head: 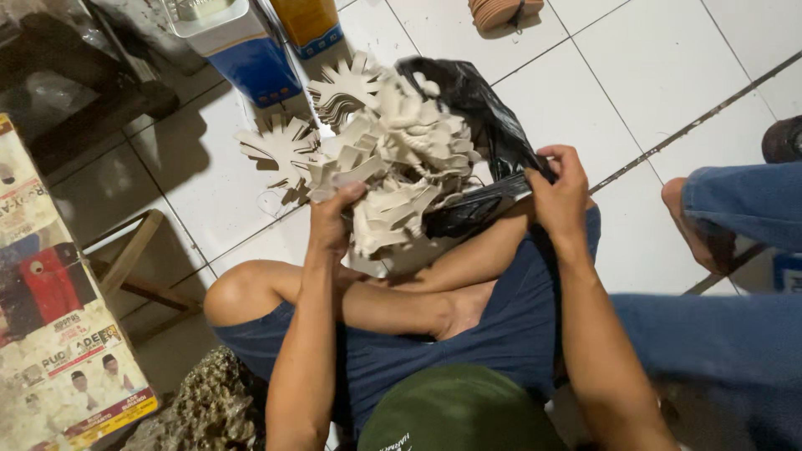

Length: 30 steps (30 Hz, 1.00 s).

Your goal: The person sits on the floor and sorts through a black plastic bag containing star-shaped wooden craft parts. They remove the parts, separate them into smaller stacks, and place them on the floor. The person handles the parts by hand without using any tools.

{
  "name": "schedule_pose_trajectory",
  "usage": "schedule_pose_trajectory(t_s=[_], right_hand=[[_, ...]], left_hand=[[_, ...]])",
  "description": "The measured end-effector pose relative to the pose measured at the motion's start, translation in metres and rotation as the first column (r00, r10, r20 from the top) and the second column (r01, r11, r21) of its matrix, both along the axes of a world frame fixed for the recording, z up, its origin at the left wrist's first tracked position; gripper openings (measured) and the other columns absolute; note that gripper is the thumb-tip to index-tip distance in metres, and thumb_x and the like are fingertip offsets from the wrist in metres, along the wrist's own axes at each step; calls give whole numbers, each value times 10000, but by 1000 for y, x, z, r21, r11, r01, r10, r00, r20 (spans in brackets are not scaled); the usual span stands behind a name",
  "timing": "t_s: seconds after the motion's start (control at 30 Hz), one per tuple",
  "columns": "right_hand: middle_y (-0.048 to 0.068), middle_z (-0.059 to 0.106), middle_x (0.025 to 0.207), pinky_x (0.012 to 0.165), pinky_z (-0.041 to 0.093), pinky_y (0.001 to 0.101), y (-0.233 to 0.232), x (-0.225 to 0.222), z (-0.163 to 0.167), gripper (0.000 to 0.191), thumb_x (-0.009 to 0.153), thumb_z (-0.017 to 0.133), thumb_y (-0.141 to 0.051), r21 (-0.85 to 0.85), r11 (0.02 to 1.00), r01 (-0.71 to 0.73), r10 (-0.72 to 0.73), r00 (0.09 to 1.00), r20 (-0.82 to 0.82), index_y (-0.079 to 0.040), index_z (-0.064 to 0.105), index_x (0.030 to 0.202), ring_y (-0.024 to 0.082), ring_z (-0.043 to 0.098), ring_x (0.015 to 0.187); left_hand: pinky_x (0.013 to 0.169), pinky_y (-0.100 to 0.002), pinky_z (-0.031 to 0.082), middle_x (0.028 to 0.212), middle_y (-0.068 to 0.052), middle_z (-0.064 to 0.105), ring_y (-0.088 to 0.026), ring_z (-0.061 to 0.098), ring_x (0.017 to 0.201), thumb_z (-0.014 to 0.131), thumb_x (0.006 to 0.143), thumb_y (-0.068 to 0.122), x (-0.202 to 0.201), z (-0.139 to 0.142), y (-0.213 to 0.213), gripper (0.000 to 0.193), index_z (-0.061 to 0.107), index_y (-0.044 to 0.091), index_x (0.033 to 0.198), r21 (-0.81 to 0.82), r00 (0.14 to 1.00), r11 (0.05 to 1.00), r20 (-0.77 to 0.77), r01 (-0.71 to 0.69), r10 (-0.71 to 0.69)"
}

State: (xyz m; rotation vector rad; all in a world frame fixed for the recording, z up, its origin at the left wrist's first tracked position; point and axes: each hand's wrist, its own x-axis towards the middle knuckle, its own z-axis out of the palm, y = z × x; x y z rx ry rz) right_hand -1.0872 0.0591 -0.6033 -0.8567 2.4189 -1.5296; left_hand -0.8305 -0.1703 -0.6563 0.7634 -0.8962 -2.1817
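My left hand grips the lower edge of a pile of beige, comb-toothed flat cutouts heaped on the white tiled floor in front of my crossed legs. My right hand holds the rim of a black plastic bag that lies open behind and to the right of the pile. Some cutouts rest against the bag's mouth. One single cutout lies apart at the left of the heap.
A blue and silver tin and an orange container stand at the back. A wooden frame and a printed poster board lie at left. Another person's foot and jeans leg are at right.
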Motion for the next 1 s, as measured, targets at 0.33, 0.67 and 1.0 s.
schedule_pose_trajectory(t_s=[0.33,0.67,1.0], right_hand=[[142,668,1250,1009,555,351,-23,84,48,366,939,715,60,-89,923,-375,316,868,-384,-48,644,1281,262,663,1163],[180,613,1398,1128,452,433,-39,24,-13,360,1073,623,-180,112,968,-224,235,968,-91,-57,599,1410,361,580,1307],[261,533,1352,1113,303,579,-18,49,1,404,753,768,-180,484,785,-387,585,721,-372,-92,746,1147,434,467,1295]], left_hand=[[864,-365,607,1079,-127,714,-222,719,928,758,799,186,-5,-2,-19,532,630,-47,1260,142,956,947,26,287,-293],[942,-397,574,1103,-147,720,-246,702,980,691,845,159,16,-12,-48,507,610,-97,1274,78,965,966,-106,248,-239],[993,-412,564,1246,-137,691,-258,681,1110,663,933,346,8,18,-14,594,540,12,1409,212,896,976,-421,-58,145]])
